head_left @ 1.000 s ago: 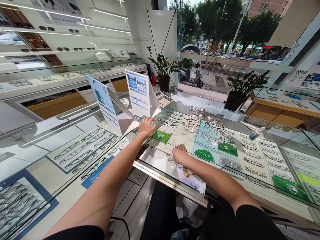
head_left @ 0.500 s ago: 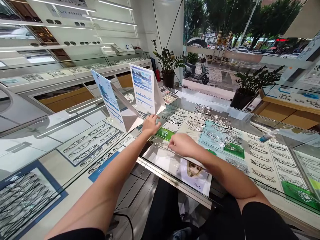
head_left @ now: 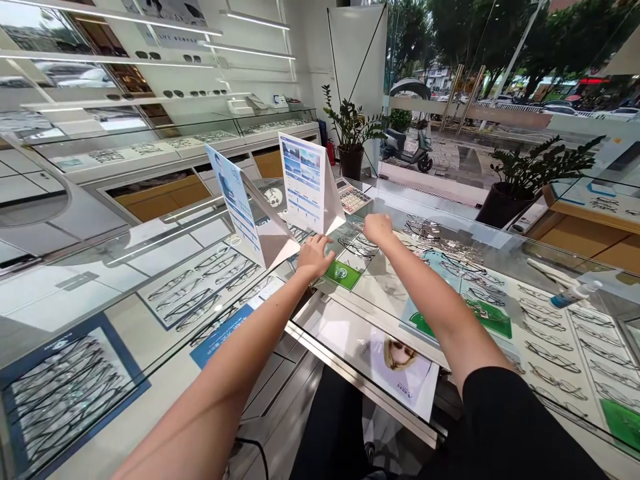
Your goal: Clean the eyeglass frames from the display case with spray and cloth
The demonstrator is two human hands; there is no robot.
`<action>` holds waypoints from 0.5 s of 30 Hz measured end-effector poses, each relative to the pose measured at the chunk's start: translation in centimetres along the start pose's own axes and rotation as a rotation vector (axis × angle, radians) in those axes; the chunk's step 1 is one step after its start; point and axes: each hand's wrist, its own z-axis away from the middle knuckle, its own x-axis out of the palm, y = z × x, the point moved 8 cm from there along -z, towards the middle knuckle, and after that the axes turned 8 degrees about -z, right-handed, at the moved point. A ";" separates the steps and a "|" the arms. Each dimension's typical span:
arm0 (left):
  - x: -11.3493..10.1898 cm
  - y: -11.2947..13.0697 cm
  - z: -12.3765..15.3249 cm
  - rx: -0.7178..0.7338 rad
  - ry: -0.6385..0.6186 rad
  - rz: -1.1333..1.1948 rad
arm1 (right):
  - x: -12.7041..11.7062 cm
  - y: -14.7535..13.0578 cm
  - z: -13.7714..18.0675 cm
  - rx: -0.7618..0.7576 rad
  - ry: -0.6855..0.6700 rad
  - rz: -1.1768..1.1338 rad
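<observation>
My left hand (head_left: 315, 255) rests on the glass counter top with its fingers spread, holding nothing. It is close to the base of a folded card stand (head_left: 250, 210) and a green card (head_left: 341, 274). My right hand (head_left: 377, 229) is farther forward, above the counter near a calculator (head_left: 354, 197). Its fingers are curled closed, and what they hold, if anything, is hidden. Eyeglasses (head_left: 357, 248) lie beneath the glass beside it. Nearer my body, a drawer (head_left: 330, 327) is pulled out, with a lilac leaflet (head_left: 397, 370) in it.
A second card stand (head_left: 305, 183) is upright behind the first. Rows of eyeglasses (head_left: 553, 357) fill the display on the right, and a spray bottle (head_left: 575, 293) lies above them. On the left is a blue-edged tray (head_left: 115, 347) of frames. Potted plants (head_left: 350, 133) stand by the window.
My right hand has moved forward from over the open drawer to near the calculator. My left hand stays by the card stand. The whole view has shifted slightly.
</observation>
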 end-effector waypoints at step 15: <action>0.0 0.1 0.1 -0.001 0.005 0.001 | 3.0 0.9 -0.9 0.000 0.061 -0.034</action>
